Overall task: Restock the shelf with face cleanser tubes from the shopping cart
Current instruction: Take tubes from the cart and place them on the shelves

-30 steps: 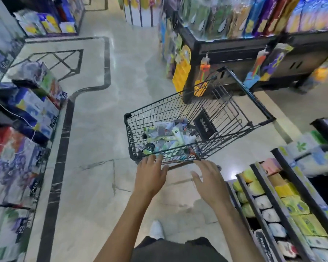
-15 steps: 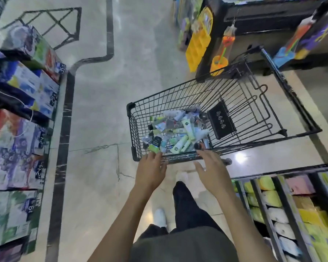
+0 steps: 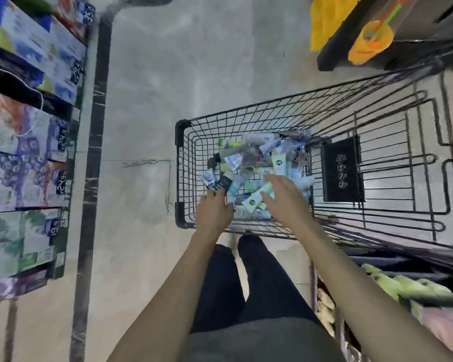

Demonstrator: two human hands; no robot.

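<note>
The heap of pale green, white and grey plastic cleanser tubes (image 3: 256, 165) lies in the black wire shopping cart (image 3: 181, 163), your left hand (image 3: 213, 212) at seven o'clock pinching a dark tube (image 3: 224, 182), your right hand (image 3: 285, 202) at five, its grip spread apart over them.

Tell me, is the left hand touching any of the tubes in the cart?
Touching. In the head view the left hand has its fingertips on a dark tube at the near end of the shopping cart.
</note>
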